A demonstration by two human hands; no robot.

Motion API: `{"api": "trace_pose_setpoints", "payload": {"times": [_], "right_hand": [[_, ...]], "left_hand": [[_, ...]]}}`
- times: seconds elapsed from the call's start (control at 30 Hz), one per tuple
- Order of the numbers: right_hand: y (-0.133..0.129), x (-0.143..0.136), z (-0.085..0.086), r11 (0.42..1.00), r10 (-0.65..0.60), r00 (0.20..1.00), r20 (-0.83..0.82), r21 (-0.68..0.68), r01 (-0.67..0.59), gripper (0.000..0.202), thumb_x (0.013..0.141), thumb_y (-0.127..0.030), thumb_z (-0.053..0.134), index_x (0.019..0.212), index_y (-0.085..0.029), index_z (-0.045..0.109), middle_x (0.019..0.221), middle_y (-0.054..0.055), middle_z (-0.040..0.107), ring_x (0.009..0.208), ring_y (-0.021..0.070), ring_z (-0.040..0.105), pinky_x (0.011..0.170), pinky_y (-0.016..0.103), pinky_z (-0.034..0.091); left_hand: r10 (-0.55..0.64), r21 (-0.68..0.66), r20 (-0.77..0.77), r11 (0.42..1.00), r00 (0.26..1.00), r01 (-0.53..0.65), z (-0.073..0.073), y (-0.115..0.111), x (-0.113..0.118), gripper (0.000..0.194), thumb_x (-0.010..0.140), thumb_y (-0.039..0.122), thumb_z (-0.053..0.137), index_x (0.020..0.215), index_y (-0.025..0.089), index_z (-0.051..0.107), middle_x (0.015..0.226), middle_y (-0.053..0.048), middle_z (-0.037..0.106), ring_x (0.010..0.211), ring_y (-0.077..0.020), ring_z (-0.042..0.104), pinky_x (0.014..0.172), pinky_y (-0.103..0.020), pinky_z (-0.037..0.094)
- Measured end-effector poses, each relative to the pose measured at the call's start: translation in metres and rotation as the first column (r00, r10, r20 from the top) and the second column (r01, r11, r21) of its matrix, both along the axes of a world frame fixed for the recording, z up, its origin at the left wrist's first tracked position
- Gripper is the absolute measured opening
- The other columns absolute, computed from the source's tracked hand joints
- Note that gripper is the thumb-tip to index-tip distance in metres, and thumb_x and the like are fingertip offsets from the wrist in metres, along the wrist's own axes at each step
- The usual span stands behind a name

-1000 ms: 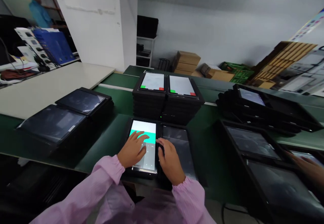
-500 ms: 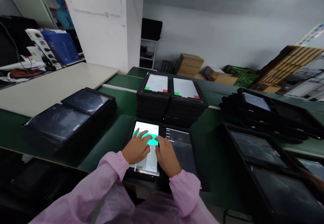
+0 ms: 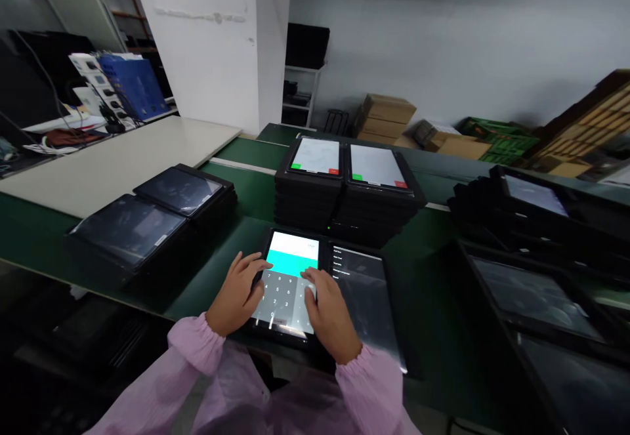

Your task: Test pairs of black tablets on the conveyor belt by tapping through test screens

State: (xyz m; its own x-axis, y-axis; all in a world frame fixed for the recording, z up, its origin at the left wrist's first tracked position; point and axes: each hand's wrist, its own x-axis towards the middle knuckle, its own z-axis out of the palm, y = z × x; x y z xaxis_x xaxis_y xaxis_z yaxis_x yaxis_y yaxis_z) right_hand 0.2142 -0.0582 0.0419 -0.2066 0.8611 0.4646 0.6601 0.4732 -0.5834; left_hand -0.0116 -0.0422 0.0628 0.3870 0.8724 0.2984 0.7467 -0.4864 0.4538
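Note:
A lit tablet [image 3: 278, 297] lies in front of me, showing a calculator with a number keypad and a teal band. My left hand [image 3: 237, 295] is at its left edge, fingers spread, the index fingertip over the screen. Over the screen's right side is my right hand [image 3: 329, 310], fingers extended and holding nothing; it hides some keys. Whether the fingertips touch the glass I cannot tell. Just right of it lies a second tablet [image 3: 367, 304] with a dark screen and a short text list, partly covered by my right hand.
Behind the tablets stand two stacks, topped by a left tablet [image 3: 316, 154] and a right tablet [image 3: 377, 165] with white screens. Dark tablets [image 3: 130, 228] lie at the left of the green table [image 3: 216, 231]. More stacked tablets [image 3: 536, 290] fill the right side. Cardboard boxes [image 3: 386, 117] stand beyond.
My left hand has moved left off the middle of the screen, uncovering the keypad. My right hand has shifted slightly lower across the screen. Digits now show at the top. The camera view has shifted.

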Motion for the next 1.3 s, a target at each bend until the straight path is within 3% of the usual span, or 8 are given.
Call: {"api": "trace_pose_setpoints", "payload": {"times": [0.2, 0.37, 0.43, 0.53, 0.63, 0.77, 0.97, 1.3], "right_hand": [[-0.002, -0.027, -0.003, 0.993, 0.121, 0.982, 0.146, -0.005, -0.122, 0.033, 0.092, -0.008, 0.038, 0.120, -0.015, 0.054, 0.121, 0.013, 0.063, 0.118, 0.0277, 0.055, 0.108, 0.053, 0.040], [0.012, -0.004, -0.012, 0.995, -0.087, 0.990, 0.107, 0.052, 0.082, 0.032, 0.094, -0.009, 0.034, 0.119, -0.014, 0.054, 0.116, 0.015, 0.064, 0.115, 0.0277, 0.056, 0.106, 0.057, 0.040], [0.017, 0.001, -0.015, 0.993, -0.114, 0.987, 0.114, 0.042, 0.110, 0.032, 0.093, -0.008, 0.035, 0.117, -0.014, 0.055, 0.115, 0.015, 0.064, 0.114, 0.0279, 0.057, 0.105, 0.057, 0.042], [0.018, -0.002, -0.016, 0.997, -0.069, 0.988, 0.135, 0.033, 0.066, 0.033, 0.093, -0.008, 0.035, 0.119, -0.012, 0.054, 0.116, 0.015, 0.064, 0.120, 0.0277, 0.054, 0.107, 0.055, 0.041], [0.014, -0.004, -0.016, 0.996, -0.090, 0.984, 0.157, 0.038, 0.085, 0.033, 0.093, -0.008, 0.034, 0.119, -0.012, 0.055, 0.116, 0.016, 0.064, 0.120, 0.0278, 0.054, 0.109, 0.056, 0.038], [0.011, -0.003, -0.016, 0.985, -0.168, 0.976, 0.137, 0.055, 0.162, 0.032, 0.094, -0.009, 0.034, 0.117, -0.012, 0.055, 0.114, 0.016, 0.064, 0.115, 0.0278, 0.057, 0.108, 0.057, 0.039], [0.012, -0.006, -0.011, 0.998, -0.064, 0.993, 0.101, 0.019, 0.062, 0.034, 0.093, -0.010, 0.035, 0.121, -0.016, 0.055, 0.115, 0.014, 0.064, 0.118, 0.0271, 0.055, 0.108, 0.056, 0.040], [0.020, 0.093, -0.011, 0.951, -0.307, 0.951, 0.021, -0.034, 0.308, 0.033, 0.096, -0.022, 0.038, 0.125, -0.015, 0.051, 0.117, 0.014, 0.065, 0.114, 0.0281, 0.058, 0.100, 0.053, 0.046]], "left_hand": [[0.016, 0.001, 0.026, 1.000, 1.000, -0.016, -0.013, -0.011, -0.002, 0.042, 0.090, 0.012, 0.040, 0.129, 0.022, 0.051, 0.127, -0.006, 0.062, 0.135, -0.0237, 0.043, 0.121, -0.056, 0.018], [0.067, -0.109, 0.186, 0.993, 0.980, -0.047, -0.020, -0.014, -0.003, 0.034, 0.094, 0.018, 0.040, 0.123, 0.023, 0.056, 0.129, -0.006, 0.061, 0.135, -0.0235, 0.044, 0.120, -0.052, 0.023], [0.176, -0.155, 0.355, 0.980, 0.918, -0.129, -0.027, -0.013, -0.005, 0.033, 0.095, 0.023, 0.040, 0.124, 0.022, 0.055, 0.132, -0.008, 0.059, 0.133, -0.0238, 0.046, 0.117, -0.048, 0.031], [0.366, -0.274, 0.571, 0.929, 0.735, -0.250, -0.044, -0.009, -0.009, 0.034, 0.095, 0.032, 0.041, 0.123, 0.020, 0.056, 0.130, -0.010, 0.060, 0.124, -0.0242, 0.054, 0.109, -0.044, 0.041], [0.496, -0.391, 0.619, 0.867, 0.609, -0.309, -0.062, -0.005, -0.015, 0.034, 0.092, 0.040, 0.045, 0.115, 0.019, 0.059, 0.120, -0.010, 0.065, 0.114, -0.0252, 0.060, 0.103, -0.044, 0.044], [0.531, -0.444, 0.570, 0.841, 0.628, -0.308, -0.073, -0.007, -0.020, 0.037, 0.090, 0.047, 0.048, 0.111, 0.020, 0.062, 0.116, -0.009, 0.067, 0.109, -0.0259, 0.060, 0.102, -0.043, 0.043], [0.526, -0.431, 0.555, 0.844, 0.644, -0.318, -0.071, -0.007, -0.021, 0.040, 0.088, 0.050, 0.049, 0.110, 0.020, 0.064, 0.114, -0.008, 0.068, 0.109, -0.0269, 0.061, 0.100, -0.042, 0.045], [0.560, -0.439, 0.517, 0.823, 0.647, -0.362, -0.075, 0.000, -0.022, 0.044, 0.085, 0.054, 0.052, 0.108, 0.020, 0.066, 0.108, -0.007, 0.070, 0.103, -0.0271, 0.063, 0.094, -0.039, 0.048]]}}
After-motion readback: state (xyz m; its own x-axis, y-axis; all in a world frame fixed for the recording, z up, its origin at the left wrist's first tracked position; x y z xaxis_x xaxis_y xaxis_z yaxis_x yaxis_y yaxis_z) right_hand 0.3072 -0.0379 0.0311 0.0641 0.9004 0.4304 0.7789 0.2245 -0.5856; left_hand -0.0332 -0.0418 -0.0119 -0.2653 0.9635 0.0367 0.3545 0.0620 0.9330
